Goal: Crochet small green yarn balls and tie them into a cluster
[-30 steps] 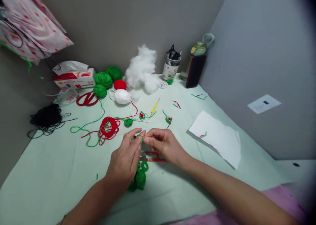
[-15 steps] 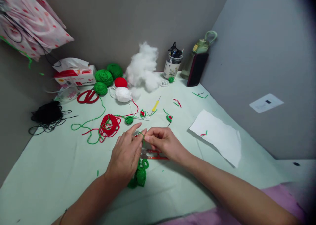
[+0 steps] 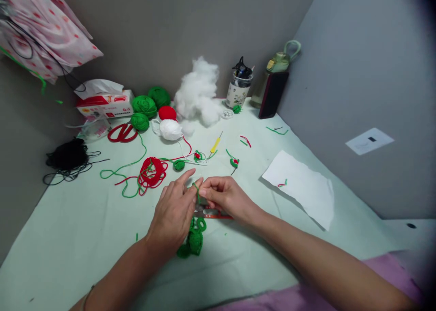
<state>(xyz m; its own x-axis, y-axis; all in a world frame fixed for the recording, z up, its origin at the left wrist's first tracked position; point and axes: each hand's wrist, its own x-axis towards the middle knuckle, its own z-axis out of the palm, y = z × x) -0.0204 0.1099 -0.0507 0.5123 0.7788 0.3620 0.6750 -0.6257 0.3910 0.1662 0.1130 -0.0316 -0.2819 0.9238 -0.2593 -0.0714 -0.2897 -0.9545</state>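
Near the middle of the table, my left hand (image 3: 175,206) and my right hand (image 3: 226,195) meet with closed fingertips around a short length of green yarn (image 3: 198,192). The thumb and index finger of my right hand pinch it; my left hand grips it with thumb and fingers, the index finger raised. Below them lie orange-handled thread snips (image 3: 213,214), partly covered by my right hand. Closer to me is a green crocheted piece (image 3: 195,240) with small loops, partly behind my left wrist. A red yarn coil (image 3: 153,173) lies to the left.
Farther back are a yellow-handled crochet hook (image 3: 215,145), small crocheted pieces (image 3: 234,162), white stuffing (image 3: 199,92), green yarn balls (image 3: 145,105) and red scissors (image 3: 122,132). Black yarn (image 3: 70,156) lies left, a paper sheet (image 3: 303,188) right. A phone (image 3: 273,95) leans on a bottle (image 3: 279,63).
Both hands stay almost in place. The green yarn between the fingertips has shifted slightly, and my right fingers cover more of the snips. The view has moved a little.
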